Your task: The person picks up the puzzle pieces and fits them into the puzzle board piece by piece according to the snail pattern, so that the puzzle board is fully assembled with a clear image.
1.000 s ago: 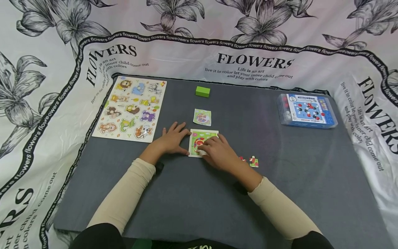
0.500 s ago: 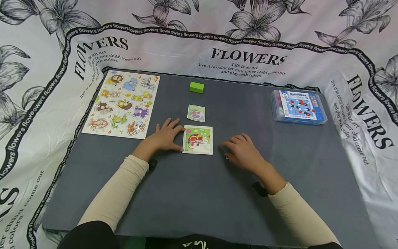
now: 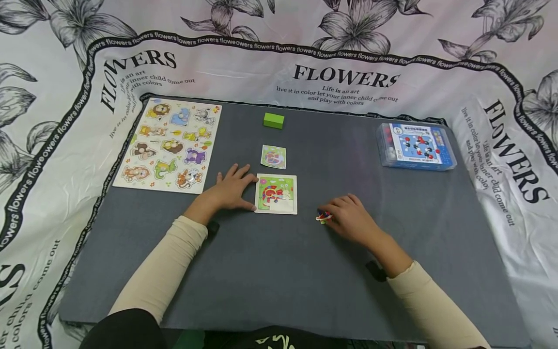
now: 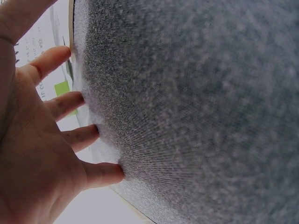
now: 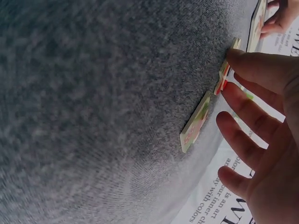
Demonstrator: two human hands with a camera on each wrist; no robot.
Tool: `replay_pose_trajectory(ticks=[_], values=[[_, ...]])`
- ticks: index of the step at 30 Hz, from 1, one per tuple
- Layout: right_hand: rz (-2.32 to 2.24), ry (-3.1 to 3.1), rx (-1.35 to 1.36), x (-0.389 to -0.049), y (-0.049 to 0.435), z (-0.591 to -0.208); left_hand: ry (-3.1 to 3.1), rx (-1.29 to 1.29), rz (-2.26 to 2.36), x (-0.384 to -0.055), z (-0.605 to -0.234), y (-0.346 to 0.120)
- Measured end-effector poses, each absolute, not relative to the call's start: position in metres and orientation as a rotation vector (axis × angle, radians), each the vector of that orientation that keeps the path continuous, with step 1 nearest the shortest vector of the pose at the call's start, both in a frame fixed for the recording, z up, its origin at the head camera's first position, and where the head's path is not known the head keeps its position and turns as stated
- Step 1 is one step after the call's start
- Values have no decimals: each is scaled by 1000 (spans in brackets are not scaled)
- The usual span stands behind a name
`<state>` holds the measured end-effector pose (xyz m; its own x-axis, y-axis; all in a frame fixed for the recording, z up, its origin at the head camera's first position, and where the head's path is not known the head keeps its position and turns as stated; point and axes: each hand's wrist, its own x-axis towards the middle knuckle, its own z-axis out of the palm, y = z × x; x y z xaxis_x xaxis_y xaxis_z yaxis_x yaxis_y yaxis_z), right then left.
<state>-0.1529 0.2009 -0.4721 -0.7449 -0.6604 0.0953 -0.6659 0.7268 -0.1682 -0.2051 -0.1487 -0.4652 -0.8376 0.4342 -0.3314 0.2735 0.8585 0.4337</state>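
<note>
A square jigsaw puzzle (image 3: pixel 275 194) in a pale frame lies mid-table, a red figure on green, with a bare patch at lower right. My left hand (image 3: pixel 228 189) rests beside it, fingers spread, thumb and index fingertips right at its left edge. To the right, my right hand (image 3: pixel 352 219) pinches a jigsaw piece (image 3: pixel 323 216) between thumb and index finger, low over the table. In the right wrist view that piece (image 5: pixel 224 74) shows red and pale between the fingertips, while another jigsaw piece (image 5: pixel 196 123) lies below the remaining fingers.
Behind the puzzle lie a small picture card (image 3: pixel 273 156) and a green block (image 3: pixel 273 120). A board of animal pictures (image 3: pixel 167 145) lies at left. A clear-lidded plastic box (image 3: pixel 416 146) stands at back right. Flower-printed cloth (image 3: pixel 244 72) surrounds the grey table (image 3: pixel 261 271).
My right hand has left the puzzle, moved right to the loose pieces and taken one between its fingertips. The left hand stays at the puzzle's edge. The head view has shifted slightly.
</note>
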Motion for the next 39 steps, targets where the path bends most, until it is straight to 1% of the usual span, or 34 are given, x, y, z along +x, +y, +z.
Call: replay_pose_trajectory(ticks=[16,24,32,39], values=[[304,-2873,1155,-164,184,-469,2618,507,477,-207,-464,-157],[280,-2844,1192,-172,149,-462,2617,538,473,-208,-466,-151],[195,-2805,1288,-182,102,-466,2635,524,444,-206,-465,-149],[130,-2820,1273,-185,86,-472,2629,530,460,-207,-466,-150]])
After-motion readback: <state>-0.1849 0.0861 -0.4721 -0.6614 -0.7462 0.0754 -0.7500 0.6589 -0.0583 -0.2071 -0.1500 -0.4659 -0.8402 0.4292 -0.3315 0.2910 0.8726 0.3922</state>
